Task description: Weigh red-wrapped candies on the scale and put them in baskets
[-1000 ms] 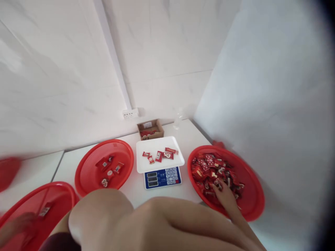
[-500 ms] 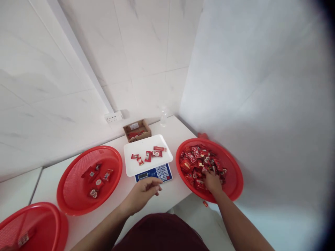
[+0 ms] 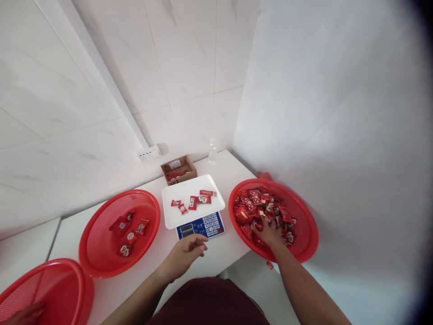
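Note:
My right hand (image 3: 271, 234) lies on a heap of red wrapped candies (image 3: 250, 201) in the right red basket (image 3: 306, 225). Its fingers are spread apart and touch the wrappers; no candy shows in its grip. In front of a blue digital scale (image 3: 199, 227), my left hand (image 3: 186, 256) hovers with fingers loosely bent, thumb apart, nothing visible between them. On the scale rests a white tray (image 3: 177, 189) with several candies (image 3: 192, 202) scattered across it.
Another red basket (image 3: 88, 239) holds several candies. At lower left, another person's hand (image 3: 29, 313) reaches into a third red basket (image 3: 83, 289). Behind the tray stand a cardboard box (image 3: 179, 170) and a clear bottle (image 3: 212, 152). A candy (image 3: 269, 265) shows below the right basket.
My right hand has shifted slightly left on the heap, and its fingers have spread. My left hand's fingers have bent a little more. The other person's hand shows more in the lower-left basket.

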`<action>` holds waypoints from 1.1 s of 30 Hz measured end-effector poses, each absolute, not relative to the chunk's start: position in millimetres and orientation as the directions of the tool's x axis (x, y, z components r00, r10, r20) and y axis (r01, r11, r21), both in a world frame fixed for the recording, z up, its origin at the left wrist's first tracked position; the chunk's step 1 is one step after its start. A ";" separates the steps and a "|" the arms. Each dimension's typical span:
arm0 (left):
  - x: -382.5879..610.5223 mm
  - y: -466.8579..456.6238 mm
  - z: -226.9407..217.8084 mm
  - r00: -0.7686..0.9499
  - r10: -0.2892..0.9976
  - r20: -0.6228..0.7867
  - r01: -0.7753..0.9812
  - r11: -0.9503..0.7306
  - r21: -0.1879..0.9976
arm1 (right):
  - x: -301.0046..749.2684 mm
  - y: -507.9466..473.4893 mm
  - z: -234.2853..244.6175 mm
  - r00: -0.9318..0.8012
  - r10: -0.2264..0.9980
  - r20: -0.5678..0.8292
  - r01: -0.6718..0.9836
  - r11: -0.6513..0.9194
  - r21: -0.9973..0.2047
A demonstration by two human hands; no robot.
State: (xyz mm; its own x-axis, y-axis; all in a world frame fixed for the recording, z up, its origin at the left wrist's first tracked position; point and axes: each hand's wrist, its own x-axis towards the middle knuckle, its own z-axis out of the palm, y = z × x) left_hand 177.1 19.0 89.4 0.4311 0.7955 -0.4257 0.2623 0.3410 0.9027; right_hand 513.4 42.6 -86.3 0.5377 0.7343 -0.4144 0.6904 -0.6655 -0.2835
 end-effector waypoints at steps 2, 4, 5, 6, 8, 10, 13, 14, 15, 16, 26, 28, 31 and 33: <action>177.8 17.9 87.4 0.442 0.790 -0.424 0.257 0.342 0.904 | 512.8 41.6 -85.8 0.549 0.739 -0.391 0.654 -0.671 -0.351; 177.7 16.7 85.7 0.443 0.787 -0.428 0.260 0.344 0.902 | 516.9 40.9 -84.2 0.536 0.760 -0.367 0.637 -0.650 -0.414; 177.6 16.2 85.0 0.441 0.787 -0.432 0.265 0.346 0.900 | 520.3 40.8 -83.1 0.529 0.769 -0.359 0.627 -0.639 -0.445; 177.5 15.8 84.3 0.438 0.786 -0.436 0.269 0.348 0.898 | 524.3 40.8 -81.9 0.525 0.776 -0.349 0.610 -0.629 -0.482; 177.4 15.3 82.8 0.432 0.785 -0.444 0.271 0.356 0.894 | 533.6 40.5 -78.9 0.530 0.782 -0.329 0.557 -0.613 -0.560; 177.7 15.3 81.4 0.429 0.784 -0.448 0.264 0.365 0.893 | 543.6 38.7 -75.0 0.562 0.763 -0.319 0.474 -0.613 -0.631; 179.0 15.7 79.5 0.433 0.786 -0.441 0.252 0.365 0.896 | 556.3 32.3 -68.2 0.623 0.706 -0.338 0.296 -0.612 -0.733; 179.7 16.0 78.9 0.436 0.786 -0.439 0.251 0.362 0.898 | 559.1 29.8 -66.0 0.636 0.686 -0.352 0.222 -0.600 -0.768; 180.4 16.3 78.3 0.439 0.785 -0.437 0.251 0.360 0.898 | 561.0 27.4 -63.8 0.645 0.669 -0.370 0.144 -0.582 -0.801; 181.3 16.6 77.7 0.441 0.784 -0.437 0.255 0.358 0.898 | 562.1 25.5 -61.7 0.649 0.653 -0.391 0.064 -0.559 -0.827; 187.9 19.4 67.3 0.458 0.755 -0.470 0.307 0.361 0.880 | 556.8 26.6 -47.1 0.627 0.562 -0.539 -0.355 -0.410 -0.840; 187.6 19.2 65.4 0.460 0.755 -0.467 0.308 0.358 0.881 | 557.0 27.1 -45.6 0.632 0.560 -0.535 -0.370 -0.389 -0.844; 186.4 18.6 63.5 0.461 0.755 -0.466 0.305 0.358 0.882 | 557.5 27.1 -45.5 0.650 0.558 -0.516 -0.365 -0.367 -0.856; 185.6 18.3 62.4 0.457 0.755 -0.470 0.305 0.363 0.880 | 557.4 26.6 -46.8 0.667 0.550 -0.502 -0.347 -0.367 -0.863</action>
State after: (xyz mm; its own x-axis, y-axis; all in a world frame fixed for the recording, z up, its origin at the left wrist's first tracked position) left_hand 185.6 18.3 62.4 0.4568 0.7553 -0.4700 0.3051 0.3633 0.8803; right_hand 557.4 26.6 -46.8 0.6674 0.5498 -0.5023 -0.3468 -0.3674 -0.8630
